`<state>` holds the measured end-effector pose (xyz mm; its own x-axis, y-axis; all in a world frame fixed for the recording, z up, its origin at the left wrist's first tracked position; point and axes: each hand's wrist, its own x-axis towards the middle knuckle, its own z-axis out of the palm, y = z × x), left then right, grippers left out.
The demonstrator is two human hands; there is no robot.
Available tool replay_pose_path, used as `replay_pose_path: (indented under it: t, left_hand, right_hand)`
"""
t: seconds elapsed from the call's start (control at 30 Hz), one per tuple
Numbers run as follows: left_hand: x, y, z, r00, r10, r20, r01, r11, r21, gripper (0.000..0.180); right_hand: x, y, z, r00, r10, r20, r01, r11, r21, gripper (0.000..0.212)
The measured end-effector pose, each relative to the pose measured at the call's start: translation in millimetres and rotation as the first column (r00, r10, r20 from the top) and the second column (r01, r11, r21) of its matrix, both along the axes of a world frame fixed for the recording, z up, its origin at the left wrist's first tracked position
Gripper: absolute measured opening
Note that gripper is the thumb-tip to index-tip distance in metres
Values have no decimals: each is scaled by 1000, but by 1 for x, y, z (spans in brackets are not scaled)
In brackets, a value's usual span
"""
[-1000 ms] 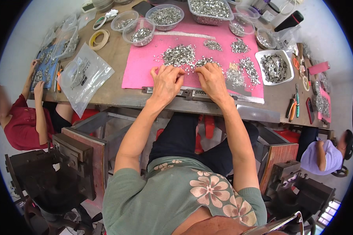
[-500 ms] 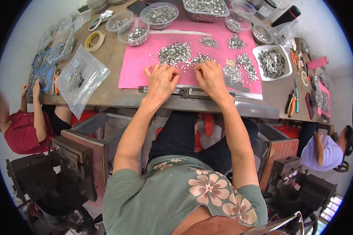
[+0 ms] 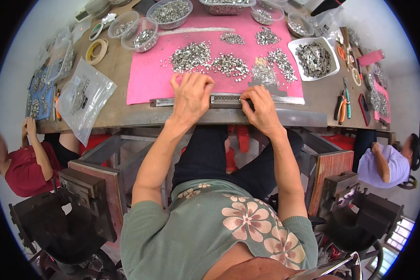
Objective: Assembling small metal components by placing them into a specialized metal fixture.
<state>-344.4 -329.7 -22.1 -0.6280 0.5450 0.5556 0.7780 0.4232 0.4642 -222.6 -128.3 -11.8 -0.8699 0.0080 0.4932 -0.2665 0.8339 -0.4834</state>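
Observation:
My left hand (image 3: 192, 97) is bent over the pink mat (image 3: 142, 77), at the near edge of a heap of small silvery metal pieces (image 3: 190, 56). Its fingertips are closed and point down, so whatever they hold is hidden. At the table's front edge, my right hand (image 3: 263, 111) has thumb and index finger together on a long metal fixture (image 3: 226, 99). A row of small parts sits in the fixture's slot. Anything in that pinch is too small to make out. A second, looser heap of pieces (image 3: 230, 65) lies between and beyond my hands.
Clear tubs (image 3: 141, 35) of metal pieces stand along the back. To the right are a white square dish (image 3: 315, 58) of pieces and pliers (image 3: 343, 105). A plastic bag (image 3: 91, 95) and tape roll (image 3: 96, 51) lie left. One person sits at each side.
My right hand has come back from the looser heap to the metal fixture and pinches there. My left hand stays near the larger heap. The whole view has shifted slightly.

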Motion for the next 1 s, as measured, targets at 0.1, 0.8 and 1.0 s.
replay_pose_path:
  t: [0.1, 0.8, 1.0]
  left_hand:
    - [-17, -11, -3, 997, 79, -23, -79, 996, -41, 6]
    - [33, -34, -21, 996, -92, 21, 92, 995, 27, 33]
    - [35, -33, -23, 997, -80, -5, 81, 996, 49, 34]
  right_hand:
    - [1, 0, -2, 1000, 7, -22, -6, 999, 33, 12]
    - [47, -8, -41, 928, -290, -234, 306, 952, 34, 43]
    - [47, -9, -41, 924, -289, -251, 307, 951, 33, 44]
